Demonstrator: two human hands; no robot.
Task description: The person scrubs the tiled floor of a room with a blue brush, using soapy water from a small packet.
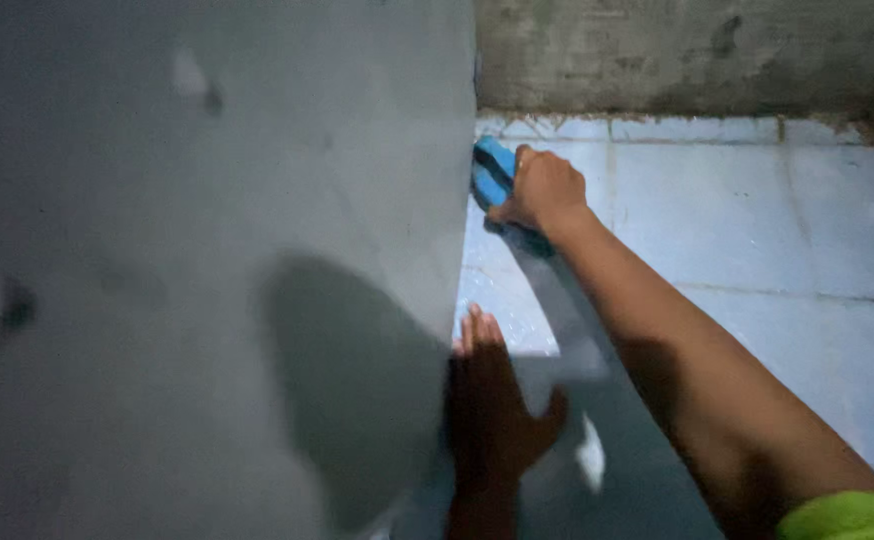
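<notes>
My right hand (547, 190) reaches forward and is closed around a blue tool with a dark stripe (492, 172), held against the far edge of a large grey smooth wall surface (207, 260). My left hand (492, 410) lies flat with fingers together and thumb spread, pressed on the grey surface near its edge, in shadow. Most of the tool's working end is hidden behind the wall edge and my fingers.
Pale tiled floor (757, 230) stretches to the right, with a rough concrete wall (697, 55) at the back. A small white scrap (590, 455) lies near my left hand. A green sleeve (847, 518) shows at the lower right.
</notes>
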